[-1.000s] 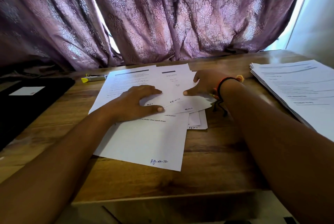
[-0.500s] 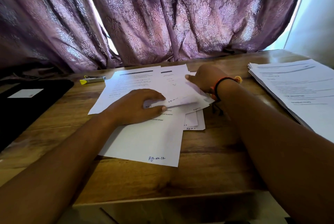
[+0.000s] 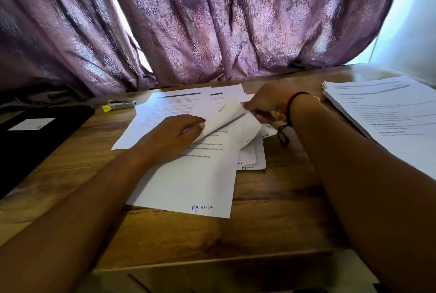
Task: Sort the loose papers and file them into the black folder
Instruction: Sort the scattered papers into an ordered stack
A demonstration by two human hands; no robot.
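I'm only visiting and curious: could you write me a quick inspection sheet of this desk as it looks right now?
Surface: wooden table, grain visible, bare at the near edge.
Job's things: loose papers spread at centre, nearest sheet handwritten "Pg-No-12"; neat paper stack at right; black folder at left, closed, white label on it.
Clutter: yellow-tipped highlighter beyond the papers.
Grips: left hand pinches the lifted sheet at its edge; right hand holds a sheet's far corner; black wrist band on it.
Cables: nothing seen.
Surroundings: purple patterned curtain behind the table, daylight at its gaps.
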